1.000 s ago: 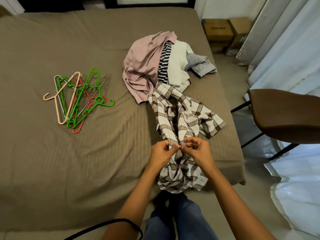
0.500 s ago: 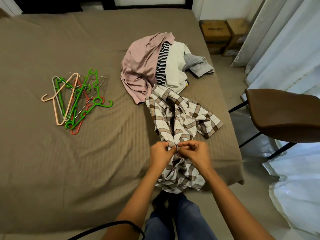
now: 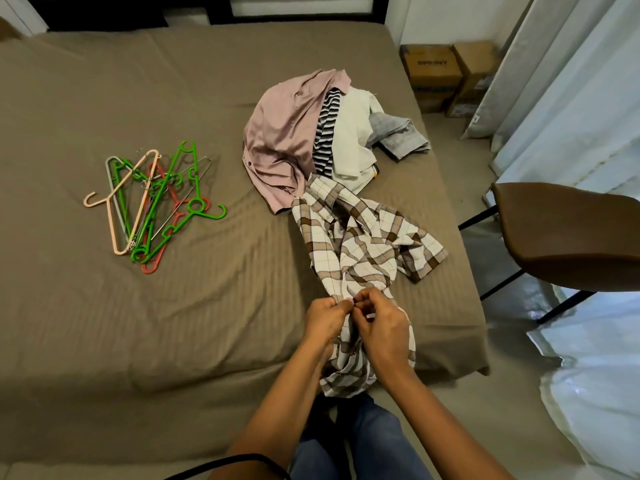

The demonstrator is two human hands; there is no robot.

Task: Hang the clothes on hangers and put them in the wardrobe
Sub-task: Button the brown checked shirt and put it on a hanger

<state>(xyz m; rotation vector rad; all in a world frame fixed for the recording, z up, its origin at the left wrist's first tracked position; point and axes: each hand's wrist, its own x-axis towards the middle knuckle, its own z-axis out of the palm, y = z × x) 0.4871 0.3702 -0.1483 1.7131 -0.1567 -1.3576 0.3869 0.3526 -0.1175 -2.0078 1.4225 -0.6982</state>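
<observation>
Shirt [image 3: 367,244] in plaid lies on the bed [image 3: 138,323], pinched by left hand [image 3: 323,322] and right hand [image 3: 384,327].

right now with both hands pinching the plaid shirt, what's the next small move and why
Probably finish working the spot pinched between the left hand and right hand, likely a button, though too small to tell. The plaid shirt lies bunched, and the hangers lie apart to its left.
</observation>
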